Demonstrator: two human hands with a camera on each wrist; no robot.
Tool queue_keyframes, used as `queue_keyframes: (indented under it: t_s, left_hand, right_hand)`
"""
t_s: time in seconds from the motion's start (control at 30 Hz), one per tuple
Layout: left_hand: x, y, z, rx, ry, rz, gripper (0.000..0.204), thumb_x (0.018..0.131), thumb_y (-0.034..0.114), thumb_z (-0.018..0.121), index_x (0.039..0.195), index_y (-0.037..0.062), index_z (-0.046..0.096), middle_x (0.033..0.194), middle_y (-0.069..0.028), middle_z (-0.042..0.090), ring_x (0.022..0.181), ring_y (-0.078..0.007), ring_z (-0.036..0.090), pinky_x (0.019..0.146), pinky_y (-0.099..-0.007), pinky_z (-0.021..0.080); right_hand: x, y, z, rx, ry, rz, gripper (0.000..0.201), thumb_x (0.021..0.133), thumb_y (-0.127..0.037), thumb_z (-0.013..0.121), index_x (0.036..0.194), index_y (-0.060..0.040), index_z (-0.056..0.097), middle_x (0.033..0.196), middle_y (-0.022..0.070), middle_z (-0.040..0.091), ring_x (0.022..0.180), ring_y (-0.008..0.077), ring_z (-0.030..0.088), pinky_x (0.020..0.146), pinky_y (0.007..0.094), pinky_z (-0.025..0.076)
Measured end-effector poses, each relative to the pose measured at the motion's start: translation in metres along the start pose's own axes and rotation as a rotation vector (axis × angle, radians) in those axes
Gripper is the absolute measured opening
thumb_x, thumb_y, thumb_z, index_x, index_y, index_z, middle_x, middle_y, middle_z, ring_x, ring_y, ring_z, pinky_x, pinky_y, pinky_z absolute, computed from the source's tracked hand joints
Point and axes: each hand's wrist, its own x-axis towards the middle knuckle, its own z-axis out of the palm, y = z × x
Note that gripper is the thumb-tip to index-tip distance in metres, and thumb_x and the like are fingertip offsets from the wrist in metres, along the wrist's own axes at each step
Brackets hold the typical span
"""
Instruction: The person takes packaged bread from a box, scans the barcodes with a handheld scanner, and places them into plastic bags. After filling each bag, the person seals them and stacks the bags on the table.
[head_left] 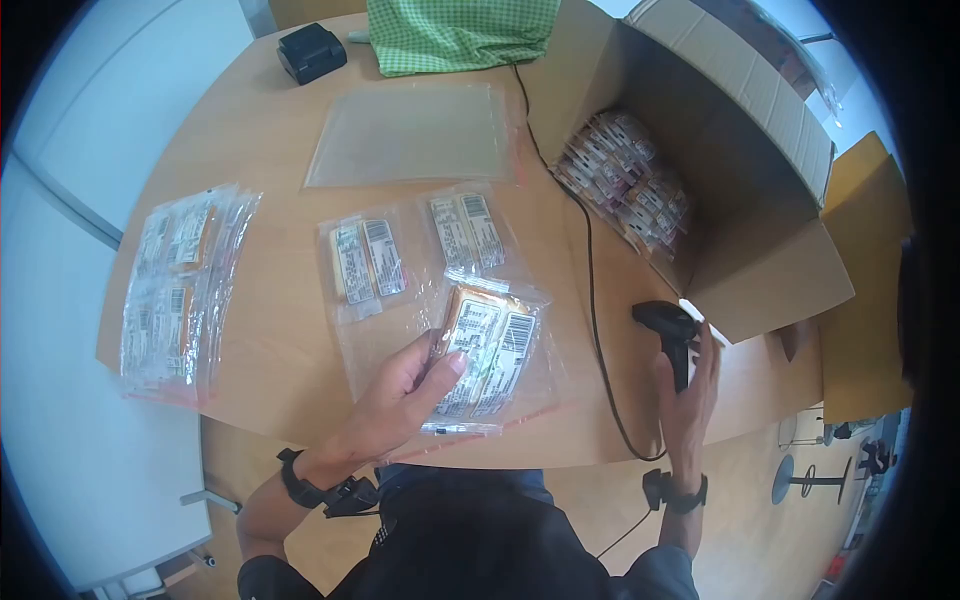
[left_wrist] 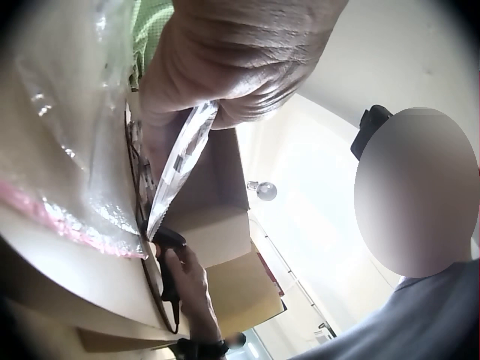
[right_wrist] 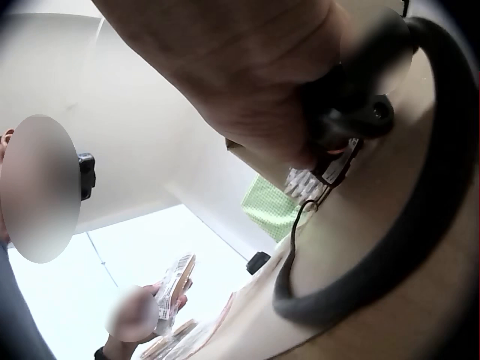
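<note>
My left hand (head_left: 405, 385) holds a clear plastic packet (head_left: 490, 350) with white printed labels and a barcode, its thumb on the front. The packet is raised over a clear bag (head_left: 375, 360) with a pink edge strip. On that bag lie two similar labelled packets, a left one (head_left: 367, 262) and a right one (head_left: 467, 232). At the right, my right hand (head_left: 690, 400) is around the handle of a black barcode scanner (head_left: 668, 322), thumb on one side and fairly straight fingers on the other. In the left wrist view the scanner (left_wrist: 169, 240) shows beside the right hand (left_wrist: 193, 289).
A cardboard box (head_left: 740, 230) on its side holds many small packets (head_left: 630, 180). Filled bags (head_left: 180, 300) lie at the left, flat clear bags (head_left: 415, 135) farther back. A black cable (head_left: 592, 290) crosses the table. Behind are a green checked cloth (head_left: 460, 35) and a black device (head_left: 312, 52).
</note>
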Motion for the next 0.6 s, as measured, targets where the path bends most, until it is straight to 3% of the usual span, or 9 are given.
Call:
queue_keyframes:
  t_s: [0.07,0.13,0.2,0.23,0.3,0.4,0.53,0.6]
  left_hand:
    - [0.0,0.0,0.004,-0.109,0.02,-0.004,0.043,0.113,0.026,0.048,0.144,-0.0035,0.049,0.129,-0.0078,0.062,0.114,-0.0106,0.059,0.1,-0.0305,0.05]
    - [0.002,-0.004,0.008,-0.16,0.005,-0.023,0.044,0.113,0.027,0.047,0.145,-0.0031,0.048,0.129,-0.0076,0.062,0.115,-0.0107,0.059,0.102,-0.0307,0.049]
    - [0.005,-0.006,0.014,-0.203,-0.027,-0.039,0.045,0.114,0.029,0.046,0.145,-0.0026,0.048,0.13,-0.0074,0.062,0.116,-0.0109,0.058,0.103,-0.0308,0.048]
    - [0.005,-0.007,0.02,-0.201,-0.045,-0.037,0.045,0.114,0.029,0.046,0.146,-0.0024,0.048,0.13,-0.0078,0.061,0.118,-0.0113,0.057,0.104,-0.031,0.047]
    - [0.004,-0.008,0.025,-0.13,-0.085,-0.017,0.047,0.114,0.03,0.045,0.147,-0.0029,0.047,0.132,-0.0094,0.06,0.121,-0.0131,0.055,0.106,-0.0321,0.046]
    - [0.001,-0.003,0.03,-0.03,-0.156,0.033,0.049,0.114,0.03,0.043,0.15,-0.003,0.041,0.14,-0.0102,0.057,0.128,-0.0138,0.054,0.11,-0.0322,0.045]
    - [-0.004,-0.007,0.027,-0.062,-0.156,0.064,0.049,0.114,0.029,0.044,0.15,-0.0035,0.042,0.14,-0.0098,0.057,0.127,-0.0136,0.053,0.11,-0.032,0.045]
    - [-0.007,-0.007,0.026,-0.062,-0.157,0.044,0.048,0.113,0.028,0.046,0.149,-0.0039,0.044,0.139,-0.0095,0.058,0.126,-0.0137,0.054,0.109,-0.0321,0.045]
  right_hand:
    - [-0.011,-0.016,-0.006,-0.058,0.1,-0.094,0.066,0.093,-0.008,0.07,0.152,0.0009,0.043,0.134,0.0236,0.061,0.113,0.0369,0.065,0.095,0.044,0.053]
    - [-0.031,-0.034,-0.009,0.162,0.057,-0.285,0.067,0.09,-0.004,0.073,0.15,0.0012,0.045,0.131,0.022,0.063,0.11,0.0347,0.066,0.094,0.0437,0.053]
    - [-0.039,-0.064,-0.005,0.408,-0.159,-0.319,0.065,0.09,-0.007,0.076,0.147,0.0029,0.046,0.13,0.0218,0.063,0.109,0.0321,0.067,0.093,0.0408,0.054]
    - [-0.039,-0.077,-0.001,0.403,-0.151,-0.312,0.065,0.09,-0.007,0.076,0.147,0.0029,0.046,0.13,0.0218,0.063,0.109,0.0321,0.067,0.093,0.0408,0.054]
    - [-0.031,-0.096,0.006,0.81,-0.514,-0.098,0.059,0.093,-0.011,0.076,0.143,0.0037,0.048,0.122,0.02,0.067,0.104,0.0271,0.069,0.09,0.0372,0.055]
    - [-0.027,-0.102,0.015,0.987,-0.554,-0.028,0.055,0.097,-0.016,0.075,0.142,0.0036,0.05,0.114,0.0171,0.071,0.097,0.0211,0.07,0.087,0.0346,0.056]
    - [-0.026,-0.107,0.024,0.967,-0.481,-0.025,0.048,0.1,-0.016,0.072,0.138,0.0042,0.052,0.103,0.0119,0.073,0.091,0.0163,0.07,0.082,0.0318,0.056]
    - [-0.028,-0.103,0.029,1.008,-0.569,0.078,0.044,0.101,-0.015,0.07,0.136,0.005,0.054,0.096,0.0087,0.073,0.085,0.0135,0.069,0.076,0.0296,0.055]
